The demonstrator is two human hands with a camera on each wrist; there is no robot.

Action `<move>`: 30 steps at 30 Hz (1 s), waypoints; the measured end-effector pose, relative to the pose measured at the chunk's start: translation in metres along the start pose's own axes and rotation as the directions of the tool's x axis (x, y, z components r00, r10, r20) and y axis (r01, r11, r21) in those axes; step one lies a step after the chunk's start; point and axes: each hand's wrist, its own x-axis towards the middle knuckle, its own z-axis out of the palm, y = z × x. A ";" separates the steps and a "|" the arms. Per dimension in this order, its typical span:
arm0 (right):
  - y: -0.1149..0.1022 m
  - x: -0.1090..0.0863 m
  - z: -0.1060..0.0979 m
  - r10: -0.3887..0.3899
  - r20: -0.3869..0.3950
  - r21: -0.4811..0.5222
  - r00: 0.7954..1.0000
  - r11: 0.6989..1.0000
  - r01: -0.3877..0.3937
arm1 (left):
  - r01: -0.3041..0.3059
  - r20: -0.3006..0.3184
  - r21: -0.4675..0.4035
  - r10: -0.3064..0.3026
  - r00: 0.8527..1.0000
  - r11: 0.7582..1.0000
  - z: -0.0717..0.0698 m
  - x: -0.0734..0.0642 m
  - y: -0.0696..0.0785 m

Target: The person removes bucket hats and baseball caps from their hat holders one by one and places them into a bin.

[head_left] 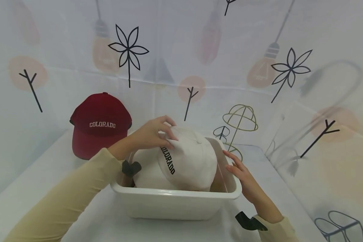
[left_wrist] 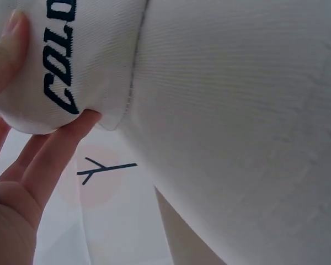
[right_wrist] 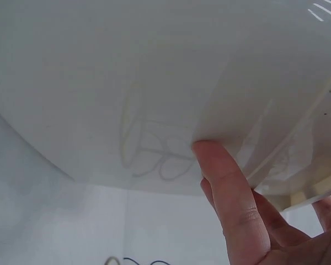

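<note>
A white fabric COLORADO cap is already inside the white rectangular plastic tub, pinched by the left hand, not yet released; the tub's right rim is gripped by the right hand. A red COLORADO cap, untouched, is seen at the white table's back-left corner.

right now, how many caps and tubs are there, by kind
Caps: 2 (red cap, white cap)
Tubs: 1 (white tub)
Total: 3
</note>
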 end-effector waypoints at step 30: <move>0.000 -0.001 -0.002 -0.032 0.029 0.047 0.999 0.998 0.030 | -0.133 0.505 0.409 -0.103 0.857 0.903 0.032 0.013 0.023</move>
